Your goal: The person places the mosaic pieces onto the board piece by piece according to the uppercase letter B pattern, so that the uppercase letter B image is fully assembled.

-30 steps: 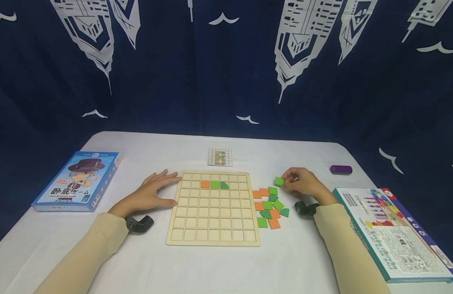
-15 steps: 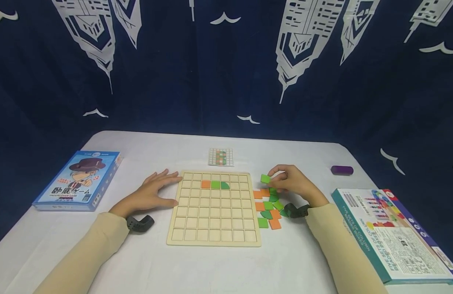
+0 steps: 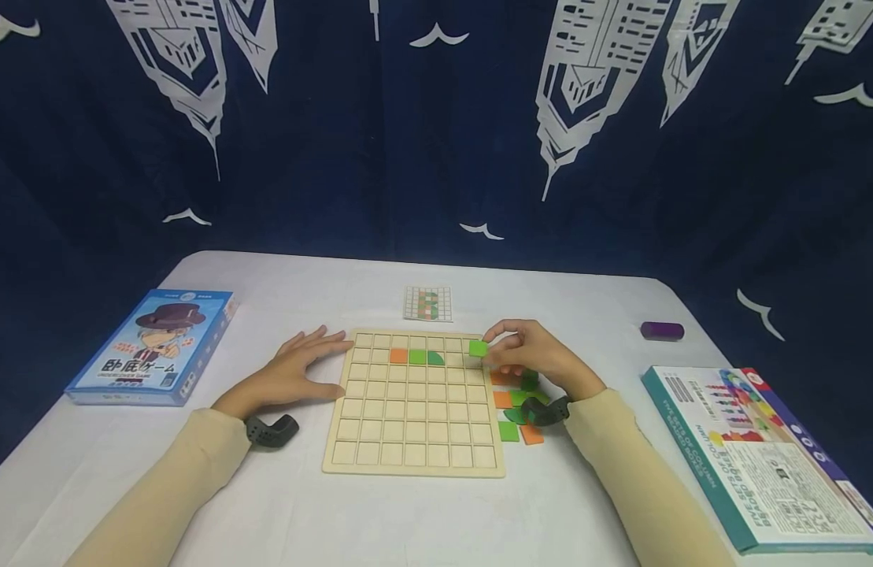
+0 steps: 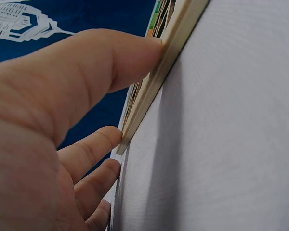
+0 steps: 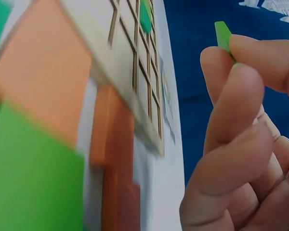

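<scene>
A wooden grid board (image 3: pixel 413 409) lies flat on the white table. In its second row sit an orange square tile (image 3: pixel 398 356), a green square tile (image 3: pixel 418 357) and a dark green quarter-round tile (image 3: pixel 435 358). My left hand (image 3: pixel 290 372) rests at the board's left edge, its fingers spread and the thumb tip touching the rim in the left wrist view. Between thumb and finger my right hand (image 3: pixel 531 354) pinches a light green square tile (image 3: pixel 478 348), held over the board's upper right corner. The right wrist view shows this green tile (image 5: pixel 223 35) raised at the fingertips.
Loose orange and green tiles (image 3: pixel 508 431) lie along the board's right side, partly hidden under the right wrist. A small printed pattern card (image 3: pixel 427 304) is behind the board. A blue game box (image 3: pixel 151 346) stands left, a larger box (image 3: pixel 762 457) right, and a purple cylinder (image 3: pixel 662 331) far right.
My right hand has carried the light green tile leftward, from beside the loose tiles to over the board's right edge. The left hand stays at the board's left side.
</scene>
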Available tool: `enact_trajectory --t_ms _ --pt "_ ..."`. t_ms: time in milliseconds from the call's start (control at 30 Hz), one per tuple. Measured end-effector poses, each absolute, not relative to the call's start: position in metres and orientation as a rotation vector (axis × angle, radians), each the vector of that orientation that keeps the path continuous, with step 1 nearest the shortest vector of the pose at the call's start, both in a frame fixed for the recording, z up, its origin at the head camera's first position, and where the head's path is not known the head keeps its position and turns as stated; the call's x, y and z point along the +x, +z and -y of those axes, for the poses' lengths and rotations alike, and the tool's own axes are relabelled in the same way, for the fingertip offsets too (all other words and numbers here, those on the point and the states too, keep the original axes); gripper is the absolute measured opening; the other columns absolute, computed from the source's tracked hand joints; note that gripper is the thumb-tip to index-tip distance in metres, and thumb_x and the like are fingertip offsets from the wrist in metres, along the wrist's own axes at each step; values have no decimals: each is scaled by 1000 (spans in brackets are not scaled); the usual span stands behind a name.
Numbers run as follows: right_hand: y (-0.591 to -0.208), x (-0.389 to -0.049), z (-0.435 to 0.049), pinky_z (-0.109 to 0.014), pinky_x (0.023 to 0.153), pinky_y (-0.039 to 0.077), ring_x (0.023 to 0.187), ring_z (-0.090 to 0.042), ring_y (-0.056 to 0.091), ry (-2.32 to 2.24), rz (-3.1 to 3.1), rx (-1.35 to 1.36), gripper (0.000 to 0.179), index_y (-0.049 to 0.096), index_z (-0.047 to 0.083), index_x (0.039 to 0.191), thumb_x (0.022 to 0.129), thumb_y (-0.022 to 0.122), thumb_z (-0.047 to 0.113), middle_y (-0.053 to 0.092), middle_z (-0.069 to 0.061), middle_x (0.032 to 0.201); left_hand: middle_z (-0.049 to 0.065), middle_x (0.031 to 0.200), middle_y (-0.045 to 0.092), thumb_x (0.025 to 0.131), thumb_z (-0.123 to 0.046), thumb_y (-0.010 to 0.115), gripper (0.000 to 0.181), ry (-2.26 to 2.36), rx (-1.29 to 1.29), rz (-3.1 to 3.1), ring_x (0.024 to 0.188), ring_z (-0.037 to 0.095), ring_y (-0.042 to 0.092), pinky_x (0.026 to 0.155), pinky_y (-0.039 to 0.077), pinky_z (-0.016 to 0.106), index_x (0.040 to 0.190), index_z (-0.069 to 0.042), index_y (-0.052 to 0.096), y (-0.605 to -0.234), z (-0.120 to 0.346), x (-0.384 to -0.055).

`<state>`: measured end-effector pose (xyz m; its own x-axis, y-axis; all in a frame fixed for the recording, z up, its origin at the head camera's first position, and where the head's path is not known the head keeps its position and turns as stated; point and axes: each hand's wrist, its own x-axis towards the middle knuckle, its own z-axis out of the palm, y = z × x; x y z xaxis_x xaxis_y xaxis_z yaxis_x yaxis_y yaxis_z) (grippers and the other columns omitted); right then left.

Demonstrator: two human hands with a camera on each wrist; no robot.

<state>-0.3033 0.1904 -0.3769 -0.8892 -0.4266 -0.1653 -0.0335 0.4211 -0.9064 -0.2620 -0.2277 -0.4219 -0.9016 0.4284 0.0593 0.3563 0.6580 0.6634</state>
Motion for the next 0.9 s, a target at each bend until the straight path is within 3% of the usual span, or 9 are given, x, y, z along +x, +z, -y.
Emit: enact_trajectory --t_ms 133,767,900 --pt "-375 -304 -177 -25 55 41 62 -14 51 -1470 -2268 -415 29 66 -2 119 93 77 6 73 -5 79 21 171 39 85 -41 87 87 1070 659 -2770 165 47 12 132 -4 63 157 -5 55 -422 228 -263" --pt "-383 -305 -125 -22 56 44 62 -12 58 -1515 -2115 -469 24 68 -2 116 93 76 -1 76 0 80 21 170 39 84 -42 88 88 1070 657 -2775 164 47 13 132 -3 64 157 -5 56 -426 228 -264" --pt "-383 -304 -117 -21 55 43 57 -10 52 -1511 -2106 -478 26 67 -3 117 93 76 -1 75 -1 78 20 171 39 84 -42 87 88 1067 658 -2775 165 46 12 132 -4 64 157 -6 55 -427 229 -265"
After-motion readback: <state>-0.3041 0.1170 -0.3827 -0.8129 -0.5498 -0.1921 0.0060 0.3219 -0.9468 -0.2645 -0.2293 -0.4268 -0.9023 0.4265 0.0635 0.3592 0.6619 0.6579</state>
